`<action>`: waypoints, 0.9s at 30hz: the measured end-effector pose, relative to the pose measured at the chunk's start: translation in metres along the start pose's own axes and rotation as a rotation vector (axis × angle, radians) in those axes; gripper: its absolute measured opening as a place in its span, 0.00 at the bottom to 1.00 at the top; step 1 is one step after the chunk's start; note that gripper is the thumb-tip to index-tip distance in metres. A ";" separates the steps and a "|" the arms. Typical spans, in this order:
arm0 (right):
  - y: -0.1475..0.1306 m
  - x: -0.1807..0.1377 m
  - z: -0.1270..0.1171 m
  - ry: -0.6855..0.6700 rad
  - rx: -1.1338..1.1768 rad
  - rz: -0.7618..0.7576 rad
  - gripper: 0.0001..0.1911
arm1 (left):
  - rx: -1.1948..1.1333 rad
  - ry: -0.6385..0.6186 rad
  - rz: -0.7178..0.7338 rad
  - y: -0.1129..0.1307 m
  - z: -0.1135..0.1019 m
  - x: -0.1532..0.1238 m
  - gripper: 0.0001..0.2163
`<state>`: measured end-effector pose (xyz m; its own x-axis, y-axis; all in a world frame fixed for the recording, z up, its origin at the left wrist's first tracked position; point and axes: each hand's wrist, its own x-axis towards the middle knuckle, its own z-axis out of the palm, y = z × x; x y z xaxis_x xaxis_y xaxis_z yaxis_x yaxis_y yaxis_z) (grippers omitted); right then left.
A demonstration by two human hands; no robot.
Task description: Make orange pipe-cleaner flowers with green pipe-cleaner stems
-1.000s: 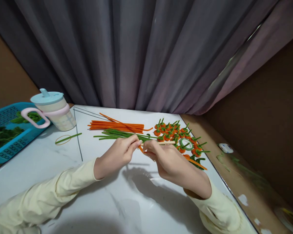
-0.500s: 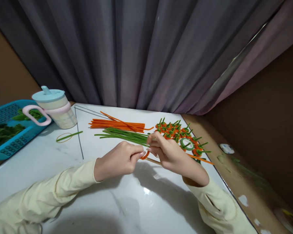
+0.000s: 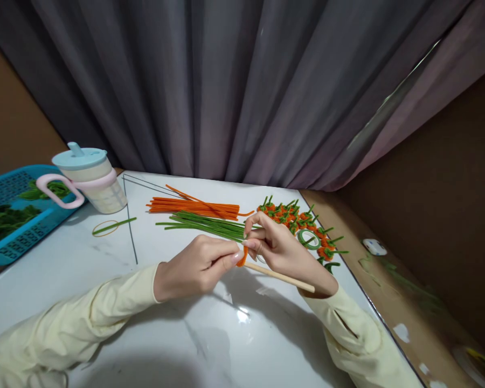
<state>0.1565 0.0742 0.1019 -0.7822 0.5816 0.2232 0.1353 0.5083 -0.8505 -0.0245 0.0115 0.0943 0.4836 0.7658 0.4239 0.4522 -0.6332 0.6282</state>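
My left hand (image 3: 200, 268) is closed around one end of a thin wooden stick (image 3: 285, 277), which slants down to the right in front of my right wrist. An orange pipe cleaner (image 3: 241, 260) curls round the stick by my left thumb. Thumb and fingertips of my right hand (image 3: 277, 245) pinch the pipe cleaner just above the stick; its free end is hidden. Beyond my hands lie a bundle of green pipe cleaners (image 3: 204, 224) and a bundle of orange pipe cleaners (image 3: 194, 208). Several small orange pieces with green stems (image 3: 283, 215) cluster behind my right hand.
A roll of green tape (image 3: 309, 240) lies beside the cluster. At left stand a lidded cup (image 3: 105, 196) with a pink handle and a blue basket (image 3: 28, 231) holding green pieces. A green pipe cleaner (image 3: 123, 223) crosses a rubber band (image 3: 101, 226). A grey curtain (image 3: 210, 97) hangs behind.
The stick has swung out and now shows in front of my right wrist. The long orange tail that reached past the right wrist is out of sight. My right hand has shifted slightly left.
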 end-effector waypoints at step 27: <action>-0.011 -0.003 0.046 0.202 0.675 0.068 0.14 | -0.103 0.445 0.168 0.003 0.006 -0.002 0.04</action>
<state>0.1298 0.0377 0.0889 -0.6484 0.7378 0.1877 -0.2781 -0.0001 -0.9605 -0.0200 0.0077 0.0913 0.1662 0.6415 0.7489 0.3075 -0.7553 0.5788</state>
